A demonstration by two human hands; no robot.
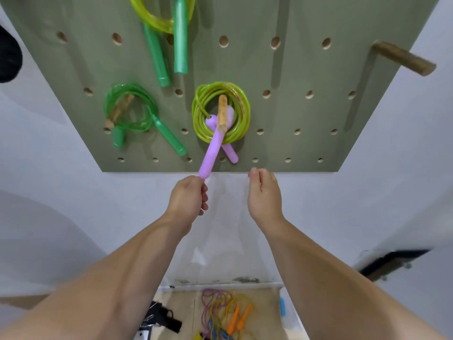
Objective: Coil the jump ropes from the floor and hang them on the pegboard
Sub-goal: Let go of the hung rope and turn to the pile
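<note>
A green pegboard (282, 114) hangs on the white wall. A yellow-green coiled rope (241, 114) with purple handles hangs on a wooden peg (222, 111) at the board's lower middle. My left hand (187, 200) grips the low end of one purple handle (212, 150), which angles out toward me. The other purple handle (230, 153) hangs against the board. My right hand (263, 192) hovers just below the board's bottom edge, fingers loosely curled, holding nothing. Two other coiled ropes with green handles hang at left (130, 111) and top (157, 18).
A free wooden peg (404, 58) sticks out at the board's upper right. On the floor below lie several loose ropes (220, 312) with orange and blue handles, beside a black object (164, 317). A dark shape (8, 55) sits at the left edge.
</note>
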